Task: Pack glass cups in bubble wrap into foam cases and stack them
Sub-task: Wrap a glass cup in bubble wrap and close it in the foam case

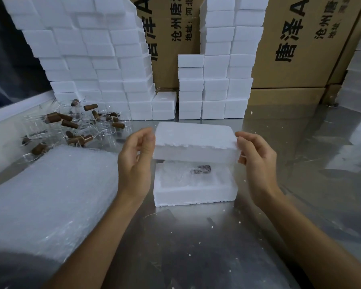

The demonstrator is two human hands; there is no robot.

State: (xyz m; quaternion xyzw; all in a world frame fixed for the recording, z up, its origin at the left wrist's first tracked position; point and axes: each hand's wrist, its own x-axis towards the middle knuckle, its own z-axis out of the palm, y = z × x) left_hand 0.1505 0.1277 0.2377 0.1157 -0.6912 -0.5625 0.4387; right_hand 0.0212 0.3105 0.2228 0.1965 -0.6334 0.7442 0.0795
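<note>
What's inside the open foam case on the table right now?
A bubble-wrapped glass cup with a dark handle lies inside the foam case. The foam lid, held above it, hides the back of the case's hollow.

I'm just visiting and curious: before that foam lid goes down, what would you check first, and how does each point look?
1. Foam lid held at both ends by left hand and right hand: ok.
2. Wrapped cup lies inside the foam base: ok.
3. Cup sits below the rim: cannot tell.
4. Lid lined up over base: ok, roughly.
5. Base flat on the metal table: ok.
</note>
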